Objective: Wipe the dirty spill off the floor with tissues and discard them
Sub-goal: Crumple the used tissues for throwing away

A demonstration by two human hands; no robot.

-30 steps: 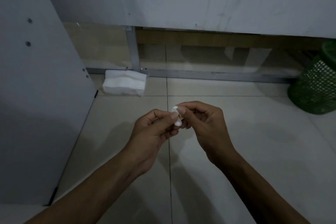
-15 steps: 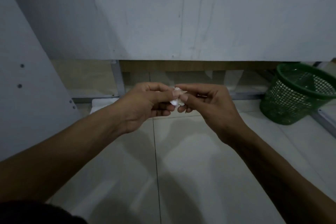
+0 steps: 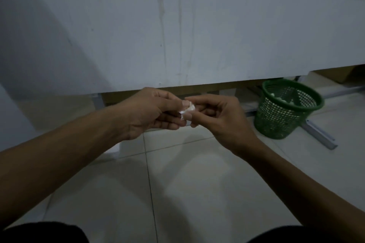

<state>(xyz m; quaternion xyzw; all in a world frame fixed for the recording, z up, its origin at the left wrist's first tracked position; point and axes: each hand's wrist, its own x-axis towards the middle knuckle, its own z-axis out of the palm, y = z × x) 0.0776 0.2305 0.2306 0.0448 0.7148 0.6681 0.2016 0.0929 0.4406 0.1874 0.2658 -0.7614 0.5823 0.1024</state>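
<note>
A small crumpled white tissue wad is pinched between the fingertips of both hands, held above the tiled floor. My left hand grips it from the left and my right hand from the right, thumbs touching it. A green mesh waste basket stands on the floor to the right of my right hand, with white scraps inside. A white corner of the tissue pack shows under my left forearm; most of it is hidden. No spill is visible on the floor.
A large grey panel fills the upper view, with a gap beneath it. Grey metal frame bars run along the floor beside the basket. Dark clothing shows at the bottom edge.
The view has risen and swung right, so the basket sits more in view and the tissue pack is nearly hidden. Both hands still hold the wad, a little further from the floor.
</note>
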